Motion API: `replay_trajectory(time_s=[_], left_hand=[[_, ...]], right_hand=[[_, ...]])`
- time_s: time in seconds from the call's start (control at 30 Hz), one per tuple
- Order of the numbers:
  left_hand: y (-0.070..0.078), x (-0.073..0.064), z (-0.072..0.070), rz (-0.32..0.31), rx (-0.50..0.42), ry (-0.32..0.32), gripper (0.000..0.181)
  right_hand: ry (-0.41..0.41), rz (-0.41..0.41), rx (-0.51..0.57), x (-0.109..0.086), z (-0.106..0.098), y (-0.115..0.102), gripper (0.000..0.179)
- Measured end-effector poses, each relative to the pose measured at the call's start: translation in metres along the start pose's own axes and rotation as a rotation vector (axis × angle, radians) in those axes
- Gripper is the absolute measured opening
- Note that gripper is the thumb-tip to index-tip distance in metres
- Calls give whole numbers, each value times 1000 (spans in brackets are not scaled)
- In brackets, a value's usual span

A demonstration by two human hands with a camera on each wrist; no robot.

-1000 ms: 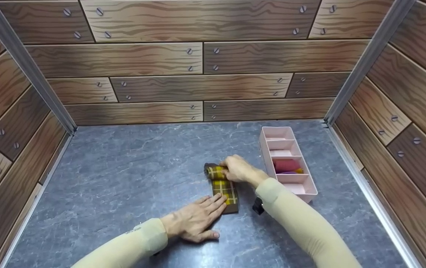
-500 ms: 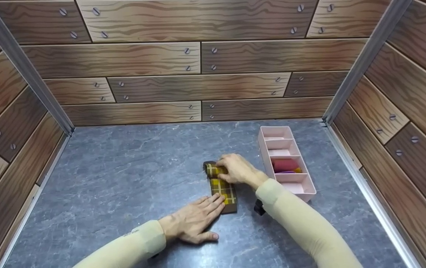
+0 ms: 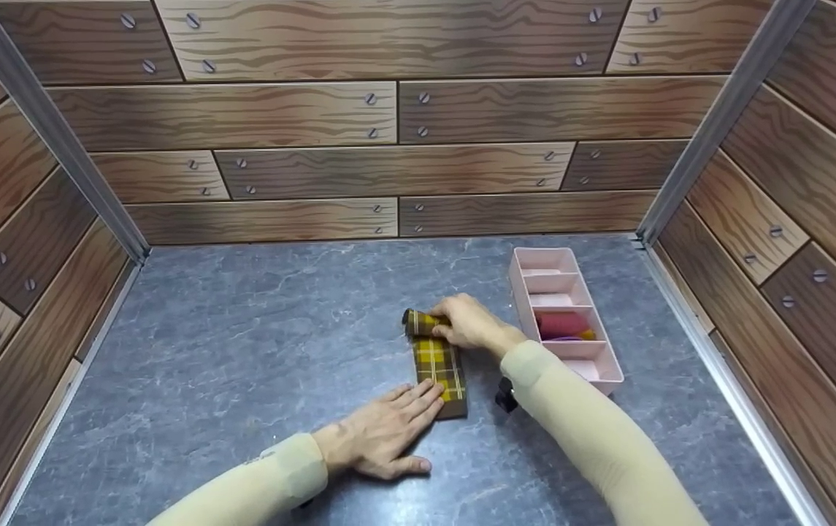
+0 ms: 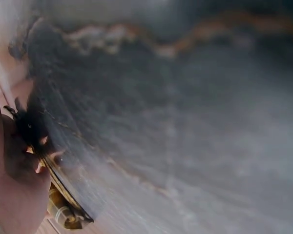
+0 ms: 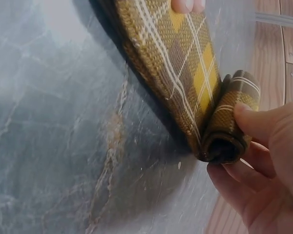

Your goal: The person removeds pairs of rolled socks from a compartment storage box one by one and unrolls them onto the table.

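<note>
A yellow and brown plaid knit sock (image 3: 430, 356) lies lengthwise on the table, flat at its near part and rolled up at its far end. My right hand (image 3: 470, 321) holds that roll; in the right wrist view the thumb lies on the sock roll (image 5: 234, 117) with fingers curled behind and under it. My left hand (image 3: 385, 432) rests flat with straight fingers, fingertips pressing the sock's near end beside its brown band. The left wrist view is blurred and shows part of the left hand (image 4: 19, 195) with the rolled end of the sock (image 4: 63, 212) beyond.
A pink divided box (image 3: 516, 281) stands right of the sock, close to the right forearm. One compartment holds a red rolled cloth (image 3: 562, 324) with yellow and purple bits beneath. Wood-patterned walls (image 3: 396, 172) enclose the grey marbled table (image 3: 257, 329) at back and sides.
My right hand has moved slightly away from me with the roll, and a longer flat stretch of sock shows between the hands. The left hand has stayed in place.
</note>
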State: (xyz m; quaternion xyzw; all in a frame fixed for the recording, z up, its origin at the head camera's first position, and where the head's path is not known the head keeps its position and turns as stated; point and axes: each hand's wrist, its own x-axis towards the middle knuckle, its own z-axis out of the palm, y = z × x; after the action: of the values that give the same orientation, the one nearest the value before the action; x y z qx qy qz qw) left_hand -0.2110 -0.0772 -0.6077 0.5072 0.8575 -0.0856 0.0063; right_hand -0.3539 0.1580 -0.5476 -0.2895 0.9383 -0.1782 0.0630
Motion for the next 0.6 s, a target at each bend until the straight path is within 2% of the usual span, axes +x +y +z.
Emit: replay_trajectory(time_s=[0.17,0.47,0.6], left_hand=[[1,-1,1,-2,11,27,99],[3,-1,1,-8,9,26,99],[2,0,2,-6,18,30,99]], right_hand=[[10,-6,-26,5,-1,3,35],[160,-75,-108,12,3,9,29],[165,-92,-118,13,3,10,29]])
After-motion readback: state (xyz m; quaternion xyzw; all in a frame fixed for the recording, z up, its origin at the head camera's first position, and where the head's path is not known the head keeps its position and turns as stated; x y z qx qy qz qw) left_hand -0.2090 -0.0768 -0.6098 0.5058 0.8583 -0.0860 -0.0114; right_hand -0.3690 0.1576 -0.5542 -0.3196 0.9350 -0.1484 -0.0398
